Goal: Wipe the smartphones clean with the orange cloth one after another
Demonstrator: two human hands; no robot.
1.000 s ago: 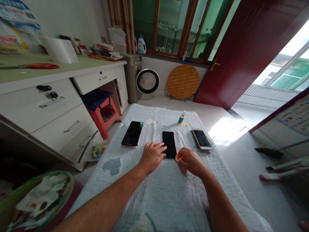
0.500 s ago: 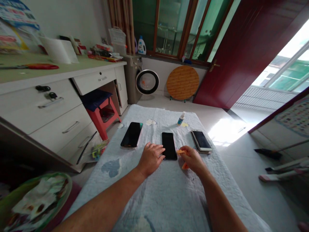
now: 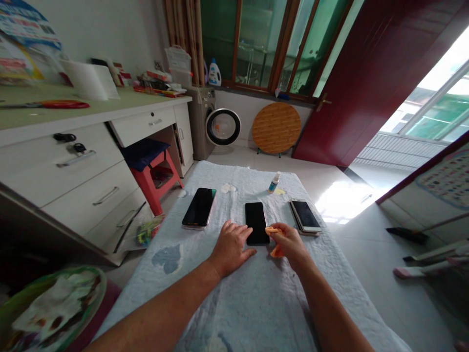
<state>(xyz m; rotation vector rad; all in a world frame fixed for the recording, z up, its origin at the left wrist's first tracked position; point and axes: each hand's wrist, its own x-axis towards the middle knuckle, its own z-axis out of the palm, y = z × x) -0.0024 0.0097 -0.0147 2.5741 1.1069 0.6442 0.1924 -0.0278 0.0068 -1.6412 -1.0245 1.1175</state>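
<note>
A black smartphone [image 3: 257,220] lies screen up on the cloth-covered table [image 3: 252,298], between my hands. My left hand [image 3: 231,244] rests flat with fingers stretched, its fingertips at the phone's left edge. Pinched in my right hand [image 3: 291,242] is an orange cloth [image 3: 277,251], which touches the phone's right edge. To the left lies a larger dark phone [image 3: 200,208]. On the right a white-framed phone [image 3: 307,215] sits on top of another flat item, partly hidden. A small spray bottle [image 3: 274,182] stands upright behind the middle phone.
A white desk [image 3: 88,117] and a red stool [image 3: 157,176] stand at the left. Beyond the table are a washing machine [image 3: 201,122] with its door open and a round wooden board [image 3: 276,127]. A waste bin [image 3: 104,288] is at the lower left.
My right hand has shifted slightly left, bringing the orange cloth onto the phone's right edge. My left thumb has moved away from the phone, down onto the table cover.
</note>
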